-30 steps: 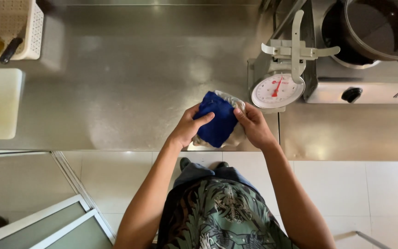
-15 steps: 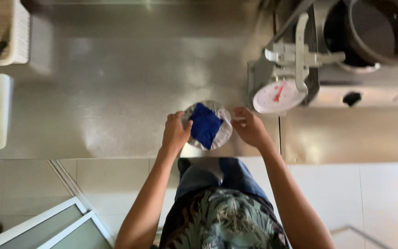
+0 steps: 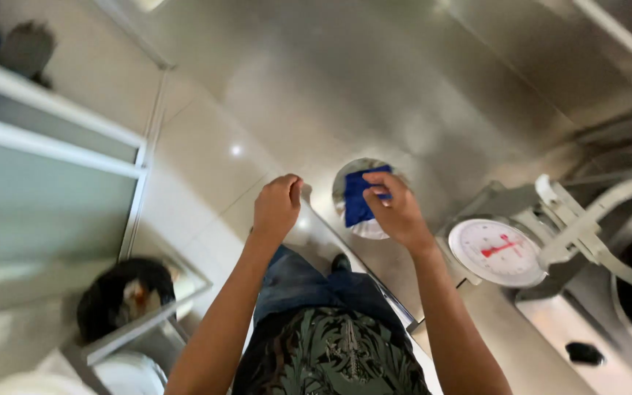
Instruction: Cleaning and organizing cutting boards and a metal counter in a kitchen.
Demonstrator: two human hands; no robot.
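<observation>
Lifted off the round metal dish (image 3: 352, 192), left hand (image 3: 276, 208) is clenched; right hand (image 3: 395, 208) pinches blue cloth (image 3: 358, 197) beside scale (image 3: 497, 252).

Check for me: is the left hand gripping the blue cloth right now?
No, the left hand is curled shut beside the round metal dish, while the right hand presses the blue cloth.

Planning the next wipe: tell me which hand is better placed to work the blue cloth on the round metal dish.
Right. The right hand already rests its fingers on the blue cloth over the round metal dish; the left hand is closed beside the dish, off the cloth.
</observation>
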